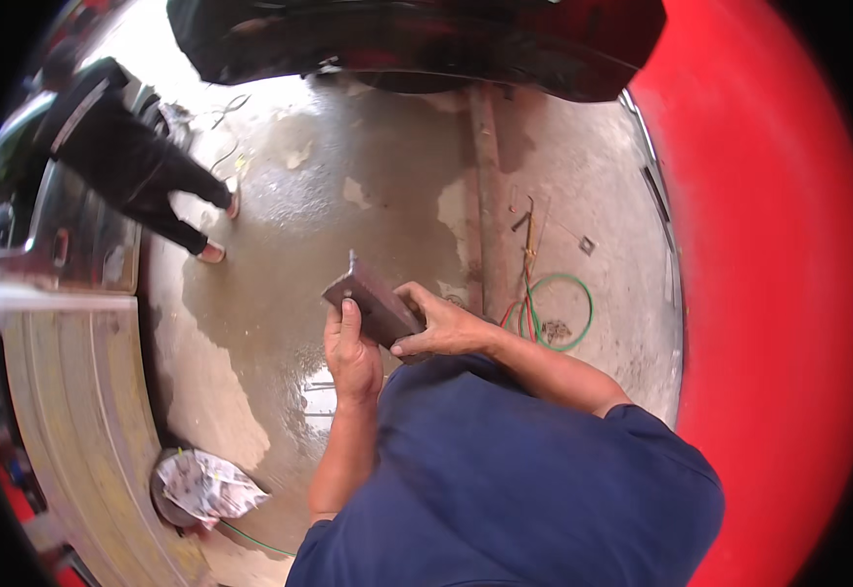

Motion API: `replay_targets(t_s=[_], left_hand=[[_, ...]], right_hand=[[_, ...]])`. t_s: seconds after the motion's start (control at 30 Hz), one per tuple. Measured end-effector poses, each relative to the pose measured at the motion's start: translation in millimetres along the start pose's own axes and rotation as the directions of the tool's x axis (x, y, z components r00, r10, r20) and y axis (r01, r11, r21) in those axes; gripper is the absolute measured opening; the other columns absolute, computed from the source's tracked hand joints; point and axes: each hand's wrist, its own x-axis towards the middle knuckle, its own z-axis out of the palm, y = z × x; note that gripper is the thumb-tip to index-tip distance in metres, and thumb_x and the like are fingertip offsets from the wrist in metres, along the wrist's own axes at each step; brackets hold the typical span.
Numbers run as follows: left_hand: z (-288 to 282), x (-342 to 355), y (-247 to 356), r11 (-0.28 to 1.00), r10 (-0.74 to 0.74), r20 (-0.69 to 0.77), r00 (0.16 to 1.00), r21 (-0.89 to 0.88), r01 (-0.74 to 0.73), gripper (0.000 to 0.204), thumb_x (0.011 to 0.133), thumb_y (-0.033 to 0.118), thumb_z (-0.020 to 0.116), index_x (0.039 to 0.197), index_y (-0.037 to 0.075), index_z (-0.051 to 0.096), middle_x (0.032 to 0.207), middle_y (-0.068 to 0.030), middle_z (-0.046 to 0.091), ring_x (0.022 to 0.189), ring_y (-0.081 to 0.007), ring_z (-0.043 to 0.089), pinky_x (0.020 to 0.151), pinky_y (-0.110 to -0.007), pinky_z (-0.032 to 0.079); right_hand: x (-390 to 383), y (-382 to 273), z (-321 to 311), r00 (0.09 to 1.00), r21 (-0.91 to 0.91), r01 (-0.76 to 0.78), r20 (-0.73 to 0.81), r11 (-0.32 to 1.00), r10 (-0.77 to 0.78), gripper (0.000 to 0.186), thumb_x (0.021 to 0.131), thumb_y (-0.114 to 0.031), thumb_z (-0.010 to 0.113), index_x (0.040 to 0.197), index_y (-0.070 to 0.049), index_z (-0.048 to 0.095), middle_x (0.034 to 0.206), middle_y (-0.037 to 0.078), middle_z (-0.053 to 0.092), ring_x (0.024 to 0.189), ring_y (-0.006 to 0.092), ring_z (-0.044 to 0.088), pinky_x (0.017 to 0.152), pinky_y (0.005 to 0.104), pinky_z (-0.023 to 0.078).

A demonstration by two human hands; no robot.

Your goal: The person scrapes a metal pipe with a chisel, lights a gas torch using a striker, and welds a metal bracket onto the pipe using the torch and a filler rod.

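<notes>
A short length of brown, rust-coloured angle iron point(376, 297) is held in front of my chest, tilted, between both hands. A small pin or bolt stands up at its far end, and a hole shows in the face near my left thumb. My left hand point(353, 354) grips the left end, thumb on the near face. My right hand point(438, 323) is closed round the right end, with its thumb along the lower edge and fingers over the top. The far sides of the fingers under the piece are hidden.
A person point(143, 161) in dark clothes stands on the wet floor point(260, 264) at left. A black vehicle part point(417, 44) spans the top, and a red panel point(759, 293) the right. A gas torch point(529, 252) and green hose point(591, 311) lie right; a patterned bag point(209, 484) sits lower left.
</notes>
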Motion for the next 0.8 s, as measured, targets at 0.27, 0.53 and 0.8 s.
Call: replay_targets(t_s=[0.27, 0.53, 0.8], left_hand=[[97, 70, -70, 0.818, -0.225, 0.269, 0.937, 0.574, 0.032, 0.030, 0.107, 0.023, 0.052, 0.124, -0.001, 0.060, 0.113, -0.0081, 0.067, 0.102, -0.0149, 0.063, 0.091, -0.030, 0.050], [168, 136, -123, 0.414, -0.341, 0.365, 0.866, 0.886, -0.211, 0.033, 0.105, 0.027, 0.055, 0.115, -0.002, 0.068, 0.098, -0.0131, 0.072, 0.094, -0.0174, 0.066, 0.088, -0.033, 0.051], [151, 205, -144, 0.313, -0.476, 0.223, 0.850, 0.947, -0.073, 0.034, 0.105, 0.027, 0.057, 0.125, 0.000, 0.064, 0.106, -0.0091, 0.071, 0.102, -0.0173, 0.064, 0.096, -0.032, 0.048]], right_hand=[[-17, 14, -125, 0.980, 0.254, 0.180, -0.127, 0.950, -0.151, 0.075, 0.079, -0.028, 0.086, 0.135, 0.002, 0.046, 0.123, 0.017, 0.063, 0.113, 0.0239, 0.060, 0.100, 0.0358, 0.047], [-60, 59, -223, 0.936, 0.174, 0.113, -0.350, 0.978, -0.046, 0.075, 0.080, -0.032, 0.085, 0.136, 0.001, 0.046, 0.125, 0.016, 0.062, 0.120, 0.0239, 0.057, 0.107, 0.0383, 0.042], [-97, 81, -279, 0.751, 0.305, 0.025, -0.634, 0.952, 0.183, 0.081, 0.080, -0.029, 0.087, 0.139, 0.002, 0.042, 0.128, 0.014, 0.060, 0.121, 0.0234, 0.058, 0.104, 0.0386, 0.046]])
